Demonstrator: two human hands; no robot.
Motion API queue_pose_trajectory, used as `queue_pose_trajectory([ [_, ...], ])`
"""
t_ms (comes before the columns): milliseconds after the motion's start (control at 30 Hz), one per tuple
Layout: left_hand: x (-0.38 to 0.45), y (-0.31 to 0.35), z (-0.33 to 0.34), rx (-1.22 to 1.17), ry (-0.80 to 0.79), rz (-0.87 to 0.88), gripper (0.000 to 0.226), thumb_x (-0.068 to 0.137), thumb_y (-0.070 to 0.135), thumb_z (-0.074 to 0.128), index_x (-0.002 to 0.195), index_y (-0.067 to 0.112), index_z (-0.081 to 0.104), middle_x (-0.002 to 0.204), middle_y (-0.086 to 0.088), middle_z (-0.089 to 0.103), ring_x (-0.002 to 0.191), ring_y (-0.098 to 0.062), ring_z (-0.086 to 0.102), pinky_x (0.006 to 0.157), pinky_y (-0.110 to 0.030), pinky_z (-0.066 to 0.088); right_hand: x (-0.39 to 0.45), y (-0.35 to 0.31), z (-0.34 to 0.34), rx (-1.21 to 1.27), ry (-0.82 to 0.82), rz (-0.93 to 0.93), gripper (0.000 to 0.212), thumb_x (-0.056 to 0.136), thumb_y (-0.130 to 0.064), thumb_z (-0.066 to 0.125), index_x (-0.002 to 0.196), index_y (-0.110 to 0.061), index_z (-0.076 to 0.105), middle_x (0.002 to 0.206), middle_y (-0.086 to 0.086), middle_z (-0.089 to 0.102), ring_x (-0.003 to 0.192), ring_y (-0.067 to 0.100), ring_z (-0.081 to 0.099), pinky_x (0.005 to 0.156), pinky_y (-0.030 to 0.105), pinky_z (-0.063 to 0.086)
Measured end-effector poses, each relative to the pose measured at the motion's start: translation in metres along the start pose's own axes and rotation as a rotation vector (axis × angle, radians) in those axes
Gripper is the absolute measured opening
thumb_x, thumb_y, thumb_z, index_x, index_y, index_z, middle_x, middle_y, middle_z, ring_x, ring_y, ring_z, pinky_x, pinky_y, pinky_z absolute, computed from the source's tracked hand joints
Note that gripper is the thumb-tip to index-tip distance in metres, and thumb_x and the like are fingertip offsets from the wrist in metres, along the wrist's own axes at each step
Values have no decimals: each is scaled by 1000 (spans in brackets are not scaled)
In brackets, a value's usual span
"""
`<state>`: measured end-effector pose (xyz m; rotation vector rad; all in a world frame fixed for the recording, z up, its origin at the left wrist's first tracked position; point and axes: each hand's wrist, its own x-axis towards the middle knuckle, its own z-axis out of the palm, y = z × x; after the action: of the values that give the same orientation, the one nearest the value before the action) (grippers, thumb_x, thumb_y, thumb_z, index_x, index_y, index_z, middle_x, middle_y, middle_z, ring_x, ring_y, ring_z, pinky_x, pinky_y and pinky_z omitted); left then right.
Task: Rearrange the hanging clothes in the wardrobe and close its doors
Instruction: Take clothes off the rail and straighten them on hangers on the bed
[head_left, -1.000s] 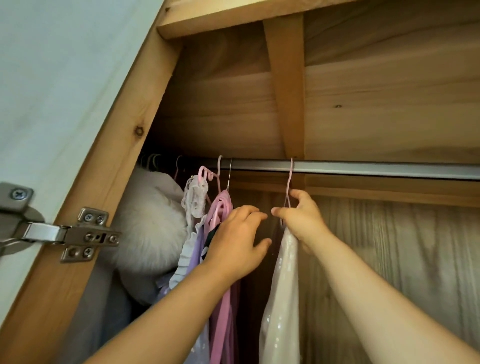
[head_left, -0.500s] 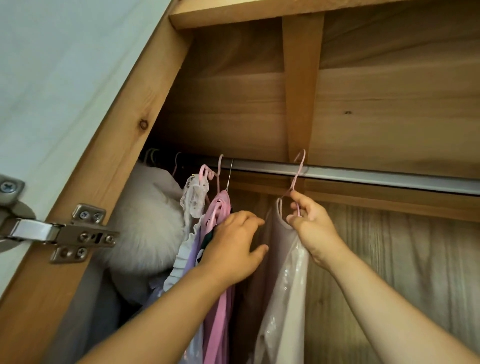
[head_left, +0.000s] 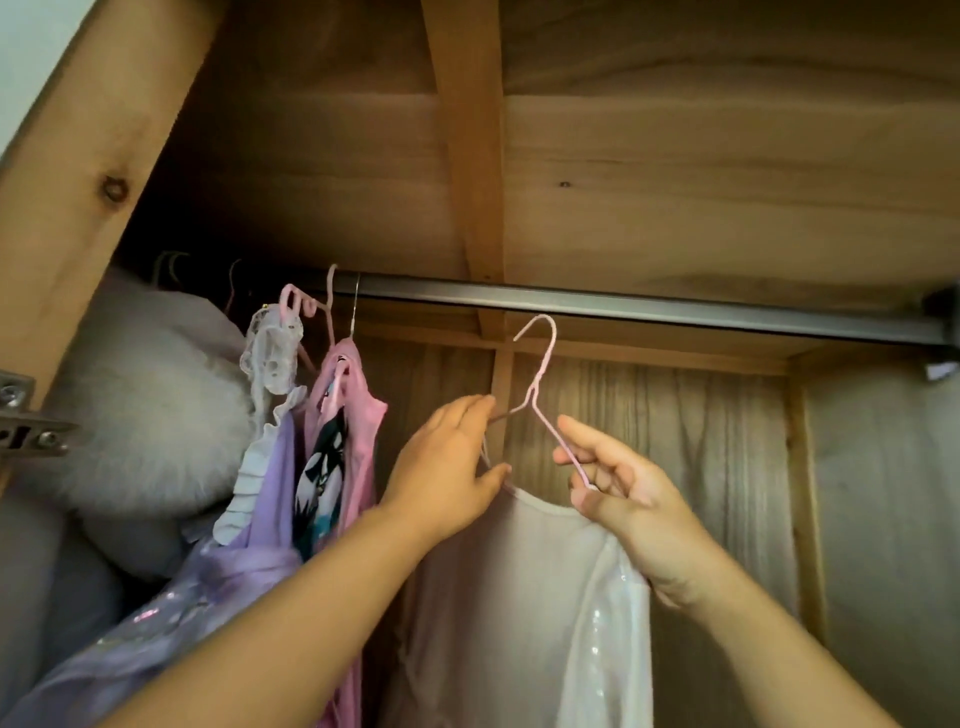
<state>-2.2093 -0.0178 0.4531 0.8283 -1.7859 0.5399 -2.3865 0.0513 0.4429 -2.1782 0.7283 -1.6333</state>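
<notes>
A pink wire hanger (head_left: 540, 374) carrying a pale sequinned dress (head_left: 524, 613) is off the metal rail (head_left: 623, 306), its hook just below it. My right hand (head_left: 618, 493) pinches the hanger's right shoulder wire. My left hand (head_left: 447, 467) holds the hanger's left shoulder and the dress strap between fingers and thumb. On the rail to the left hang a pink garment with a printed top (head_left: 337, 436), a lilac ruffled dress (head_left: 270, 499) and a white lace piece (head_left: 270, 348).
A white fluffy garment (head_left: 150, 410) fills the far left of the wardrobe. The open door's metal hinge (head_left: 26, 421) sticks out at the left edge. The rail's right stretch carries nothing up to its end bracket (head_left: 940, 338). A wooden brace (head_left: 467, 156) runs overhead.
The hanger's hook has come off the rail and dropped below it. The dress has turned to face me, and my left hand moved from the pink clothes onto the hanger's left side.
</notes>
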Motion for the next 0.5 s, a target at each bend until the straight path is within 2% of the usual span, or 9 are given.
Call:
queue_pose_trajectory([
  [100,-7,9,16,-47,-93,-57,76,88,38,59,149,20,18,155,0,24,143,-17,19,115,-29,16,-35,-4,-15,46,-38,14,56,74,-1,59,121,-31,56,105,0,62,84,6,51,75,14,44],
  [167,-16,10,28,-39,-156,-60,62,91,41,54,145,21,30,149,0,36,141,-18,25,115,-35,15,-56,-8,-26,61,-80,21,59,73,-8,62,126,-34,57,106,1,63,83,8,52,78,20,45],
  [200,-23,12,34,-51,-165,-44,49,93,40,50,138,22,41,141,0,46,135,-20,35,113,-37,19,-68,-10,-32,67,-94,30,61,73,-12,66,127,-37,56,107,2,63,82,9,52,79,22,45],
  [233,-31,13,37,-72,-145,-26,35,95,38,48,124,21,53,127,-1,57,123,-22,48,106,-38,28,-77,-13,-38,82,-105,47,63,71,-15,69,128,-40,54,109,3,63,81,11,54,79,24,46],
  [267,-41,16,40,-101,-116,-8,23,96,36,46,107,20,59,109,-2,63,107,-26,57,91,-37,38,-89,-15,-43,100,-115,83,68,70,-16,70,130,-40,51,111,5,63,82,13,56,81,25,47],
  [333,-62,20,41,-87,-54,46,31,97,39,40,83,18,57,84,-3,62,79,-29,61,62,-32,39,-109,-19,-55,69,-142,153,75,74,-9,69,138,-37,41,115,8,64,93,19,61,86,28,49],
  [400,-88,29,36,-32,-44,106,43,93,48,29,78,18,55,75,-2,61,66,-29,61,52,-31,42,-131,-21,-63,-48,-151,225,74,80,2,61,139,-33,33,118,8,64,108,19,62,93,29,48],
  [500,-136,44,26,40,-49,103,43,90,49,26,78,21,56,68,2,61,56,-25,61,44,-29,43,-161,-12,-64,-276,-152,309,61,89,9,53,129,-35,43,108,0,68,101,16,64,88,20,48],
])
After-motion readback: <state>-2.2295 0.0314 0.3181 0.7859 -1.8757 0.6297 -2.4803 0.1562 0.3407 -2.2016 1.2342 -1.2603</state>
